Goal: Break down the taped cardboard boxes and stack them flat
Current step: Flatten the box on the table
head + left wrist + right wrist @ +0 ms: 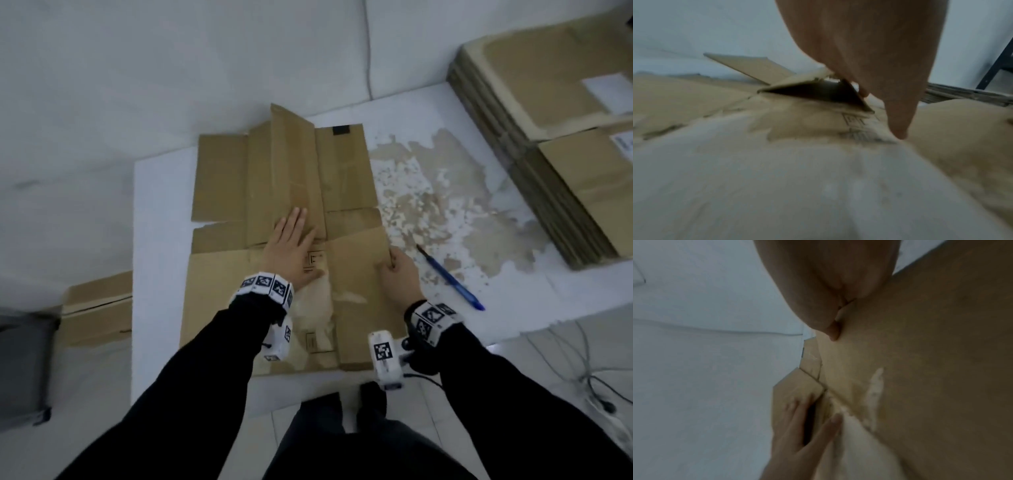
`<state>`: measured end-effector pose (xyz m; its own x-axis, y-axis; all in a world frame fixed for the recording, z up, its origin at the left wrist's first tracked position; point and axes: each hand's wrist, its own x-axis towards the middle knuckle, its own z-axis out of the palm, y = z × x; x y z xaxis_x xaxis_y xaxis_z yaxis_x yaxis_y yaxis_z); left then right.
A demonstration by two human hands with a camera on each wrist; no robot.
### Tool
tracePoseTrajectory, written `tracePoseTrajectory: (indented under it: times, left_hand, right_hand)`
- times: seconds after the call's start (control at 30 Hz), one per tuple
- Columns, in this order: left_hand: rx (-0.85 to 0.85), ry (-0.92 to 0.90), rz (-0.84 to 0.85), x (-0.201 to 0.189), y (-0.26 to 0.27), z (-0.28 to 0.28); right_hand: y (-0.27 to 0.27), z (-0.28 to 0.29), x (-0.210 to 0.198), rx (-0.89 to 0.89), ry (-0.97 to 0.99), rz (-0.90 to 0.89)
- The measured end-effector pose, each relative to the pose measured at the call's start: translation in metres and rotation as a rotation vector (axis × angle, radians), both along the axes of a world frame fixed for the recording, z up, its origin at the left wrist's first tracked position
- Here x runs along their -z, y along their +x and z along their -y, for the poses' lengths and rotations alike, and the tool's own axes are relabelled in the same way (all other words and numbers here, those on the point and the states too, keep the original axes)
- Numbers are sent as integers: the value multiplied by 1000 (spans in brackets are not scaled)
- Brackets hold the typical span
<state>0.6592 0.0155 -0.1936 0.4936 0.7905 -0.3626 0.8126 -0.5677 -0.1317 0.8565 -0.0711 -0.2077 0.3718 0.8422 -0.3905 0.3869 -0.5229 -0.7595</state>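
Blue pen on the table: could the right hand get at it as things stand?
Probably yes. The blue pen lies in the open on the white table, just right of the right hand, with nothing between them. That hand now grips the cardboard panel edge, so it would have to let go first.

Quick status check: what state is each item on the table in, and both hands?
Opened box: spread nearly flat, one far flap still raised.
Left hand: flat, pressing on the box.
Right hand: gripping the box's right edge.
Stack of boxes: flattened, piled at right.
Pen: lying on table.
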Motion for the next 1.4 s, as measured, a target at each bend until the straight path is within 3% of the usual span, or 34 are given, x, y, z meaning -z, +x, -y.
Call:
tracePoseTrajectory:
  times: [0.07, 0.13, 0.2, 0.3, 0.43, 0.57, 0.63, 0.73, 0.8, 0.87, 0.93, 1.0, 1.07, 1.17, 1.3, 1.4]
  left_hand:
    - [2, 41, 30, 4, -2, 3]
    - [-15, 51, 75, 11, -2, 12]
    - [-27, -1, 154, 26, 0, 28]
    - [-122, -228, 201, 45, -12, 40]
    - [-196, -280, 260, 48, -75, 24]
    - [-286, -291, 250, 45, -130, 24]
    - [-313, -238, 271, 37, -128, 25]
    - [-380, -2, 415, 13, -101, -3]
    - [-347, -1, 448, 5, -79, -40]
    - [-331, -68, 432, 9, -62, -80]
    - [-307, -167, 381, 23, -50, -111]
    - [-275, -235, 313, 41, -46, -123]
    - [-264, -241, 321, 53, -46, -124]
    - [-259, -161, 330, 62, -49, -120]
    - [-267, -122, 361, 63, -45, -120]
    - [-318, -204, 378, 56, -60, -123]
  right_hand:
    - [1, -3, 5, 2, -14, 72]
    - [-9, -7, 12, -41, 40, 306]
    - [-39, -11, 20, -312, 128, 468]
    - [-92, -10, 35, -647, 5, 461]
    - [-84, -6, 45, -591, -121, 593]
    - [-57, -3, 29, -491, -240, 656]
    - [-59, -8, 18, -486, -250, 661]
    - [-78, -42, 7, -338, -164, 557]
    - [-92, -78, 5, -264, -188, 498]
    - [-98, -112, 2, -238, -323, 586]
    - [-97, -139, -11, -281, -413, 757]
    - [-99, -161, -15, -343, -353, 850]
    - [-105, -183, -2, -496, -198, 771]
    - [-113, -203, 25, -720, -155, 636]
    - [-112, -204, 40, -735, -134, 636]
    - [-96, -203, 34, -714, -168, 608]
